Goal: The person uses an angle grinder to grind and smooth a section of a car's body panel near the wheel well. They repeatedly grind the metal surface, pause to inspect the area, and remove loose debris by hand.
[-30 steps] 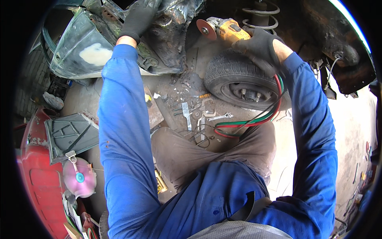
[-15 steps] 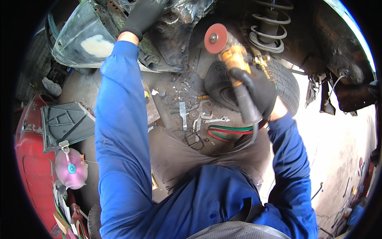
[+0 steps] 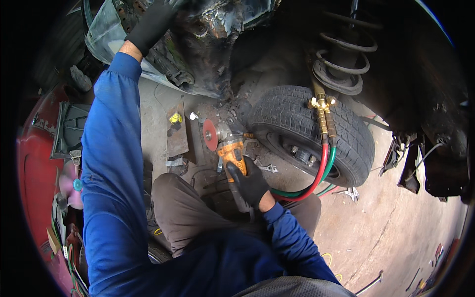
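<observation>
My right hand [image 3: 250, 184], in a black glove, is wrapped round the body of an orange and dark angle grinder [image 3: 232, 154]. The grinder's red disc [image 3: 210, 135] points up and left, apart from any metal, above the floor between my knees and the car body. Up at the top left, my left hand [image 3: 151, 30], also gloved in black, lies against the grey-green car body panel [image 3: 111, 42]. Its fingers run into shadow at the picture's edge, so their grip is hidden. Rusty, torn metal [image 3: 213, 54] shows just right of it.
A wheel with a tyre [image 3: 292, 106] lies at centre right, with brass torch fittings [image 3: 322, 105] and red and green hoses [image 3: 324, 161] over it. Above hangs a coil spring [image 3: 341, 74]. A steel plate [image 3: 177, 141], wrenches [image 3: 268, 168], a pink fan [image 3: 69, 188] and a red panel [image 3: 37, 198] stand around.
My right hand has brought the grinder down and left, from beside the tyre to above my lap. My left hand has shifted a little left in the picture as the view moved.
</observation>
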The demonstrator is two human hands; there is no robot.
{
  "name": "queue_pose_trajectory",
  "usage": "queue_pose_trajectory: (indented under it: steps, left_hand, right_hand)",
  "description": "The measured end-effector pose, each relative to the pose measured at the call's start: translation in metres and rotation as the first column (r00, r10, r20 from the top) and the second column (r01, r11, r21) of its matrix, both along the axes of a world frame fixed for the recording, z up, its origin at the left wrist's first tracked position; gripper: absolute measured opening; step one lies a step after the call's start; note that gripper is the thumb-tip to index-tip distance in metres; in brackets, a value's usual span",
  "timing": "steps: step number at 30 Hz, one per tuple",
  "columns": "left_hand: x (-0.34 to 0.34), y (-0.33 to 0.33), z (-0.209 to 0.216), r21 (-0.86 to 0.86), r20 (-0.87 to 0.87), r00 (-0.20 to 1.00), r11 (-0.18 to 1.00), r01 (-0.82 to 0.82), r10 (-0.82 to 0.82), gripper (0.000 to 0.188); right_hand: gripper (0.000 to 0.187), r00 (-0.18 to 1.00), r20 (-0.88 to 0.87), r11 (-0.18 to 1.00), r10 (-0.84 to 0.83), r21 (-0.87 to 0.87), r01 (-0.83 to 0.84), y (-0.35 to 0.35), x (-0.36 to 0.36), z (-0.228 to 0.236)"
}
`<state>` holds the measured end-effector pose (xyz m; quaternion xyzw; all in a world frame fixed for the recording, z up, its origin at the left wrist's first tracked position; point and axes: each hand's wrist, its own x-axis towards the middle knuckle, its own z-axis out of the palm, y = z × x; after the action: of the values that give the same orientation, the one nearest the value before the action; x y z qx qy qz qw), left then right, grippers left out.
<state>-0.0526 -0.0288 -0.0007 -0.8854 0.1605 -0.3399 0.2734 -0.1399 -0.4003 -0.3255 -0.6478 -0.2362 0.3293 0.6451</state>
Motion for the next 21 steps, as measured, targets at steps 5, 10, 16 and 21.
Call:
queue_pose_trajectory:
  steps: [5,10,16,21]
  left_hand:
    - [-0.001,-0.005,0.010,-0.046,-0.033,0.999,0.999,0.026,-0.028,0.046]
    - [-0.005,-0.018,0.007,-0.165,-0.036,0.998,0.985,-0.052,0.047,0.049]
    - [-0.001,-0.016,0.005,-0.149,0.016,0.999,0.988,-0.030,0.033,0.046]
    - [0.001,-0.016,0.007,-0.187,-0.040,0.999,0.982,-0.028,0.021,0.042]
  right_hand:
    - [0.047,0.998,-0.008,0.997,0.068,-0.044,-0.068,0.010,-0.011,-0.045]
    - [0.044,0.993,-0.041,0.994,0.108,-0.006,-0.108,0.010,-0.014,-0.072]
    - [0.048,0.997,-0.017,0.997,0.077,0.020,-0.076,0.024,-0.016,-0.075]
    - [0.052,0.984,-0.136,0.986,0.114,0.137,-0.095,0.024,-0.021,-0.072]
